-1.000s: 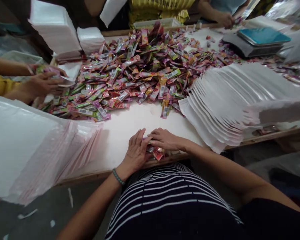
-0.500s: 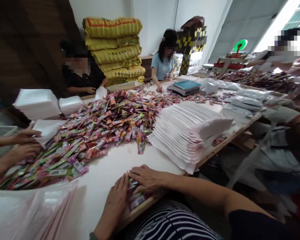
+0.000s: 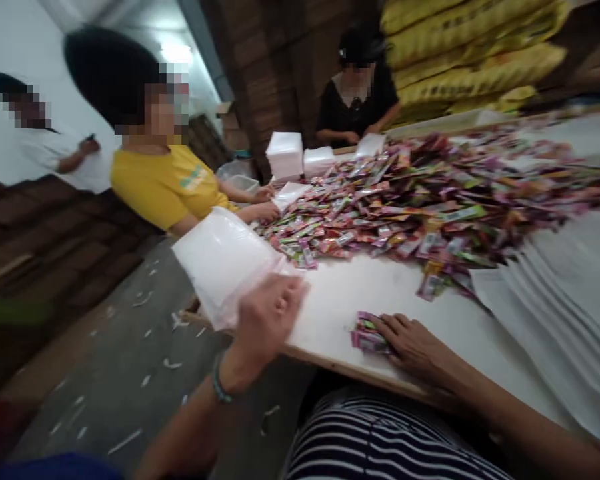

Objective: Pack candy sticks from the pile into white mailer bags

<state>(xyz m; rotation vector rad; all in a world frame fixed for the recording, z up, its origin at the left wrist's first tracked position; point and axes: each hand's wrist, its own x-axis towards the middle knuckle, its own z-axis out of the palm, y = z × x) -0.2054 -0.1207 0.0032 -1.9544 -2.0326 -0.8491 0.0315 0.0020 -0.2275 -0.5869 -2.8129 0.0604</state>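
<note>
My left hand (image 3: 273,310) is over the near edge of a stack of clear plastic bags (image 3: 225,257) at the table's left end. Its fingers look curled but are smeared by motion, and I cannot tell whether they grip a bag. On the table near the front edge, my right hand (image 3: 415,343) holds a small bundle of shiny pink and green packets (image 3: 367,333), its fingers along the bundle's right side. A large heap of the same small packets (image 3: 380,213) spreads across the table beyond both hands.
White paper sheets (image 3: 560,320) lie fanned at the right. A co-worker in yellow (image 3: 165,180) handles a white bag at the left; another in black (image 3: 357,100) sits across the table. More bag stacks (image 3: 285,157) and yellow sacks (image 3: 465,60) stand behind. Scraps litter the floor (image 3: 145,373).
The view has swung left. My hands, formerly together around the packets at the table edge, are apart: the left has moved to the bag stack, the right stays with the bundle.
</note>
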